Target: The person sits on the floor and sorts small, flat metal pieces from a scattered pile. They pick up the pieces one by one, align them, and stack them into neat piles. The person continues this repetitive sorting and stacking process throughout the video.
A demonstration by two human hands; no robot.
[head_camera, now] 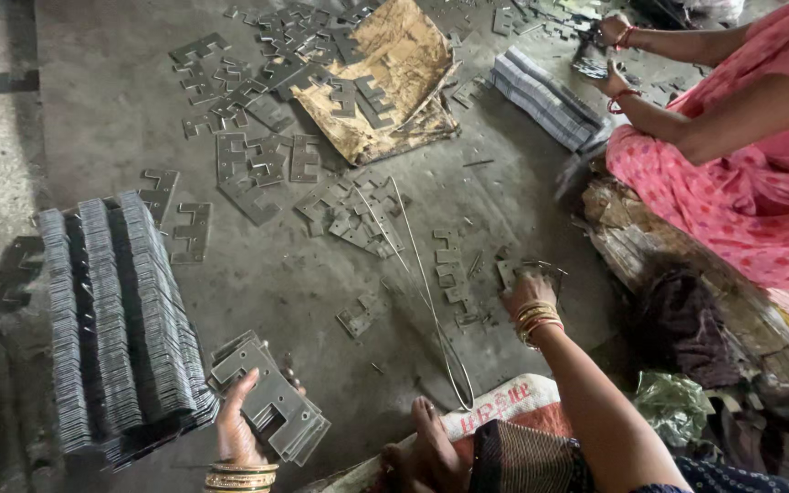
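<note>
On the grey concrete floor [120, 100], the person's left hand [237, 422] grips a small stack of flat, grey, E-shaped sheet-metal stampings [271, 399], fingers curled round its near edge; the stack lies low in the view, just beside a large block of the same stampings packed on edge in tight rows [116, 315]. The right hand [527, 292], with gold and red bangles at the wrist, reaches well out from the left one, its fingers bent down onto a loose metal stamping [509, 271] lying flat on the floor; whether it has a grip on it I cannot tell. More loose stampings [358, 215] are scattered between, some resting on a torn, creased sheet of brown cardboard [399, 68]. A thin pale wire [431, 306] runs across the floor. Opposite, a co-worker in pink clothing [741, 173] handles small metal pieces with both hands [609, 55].
</note>
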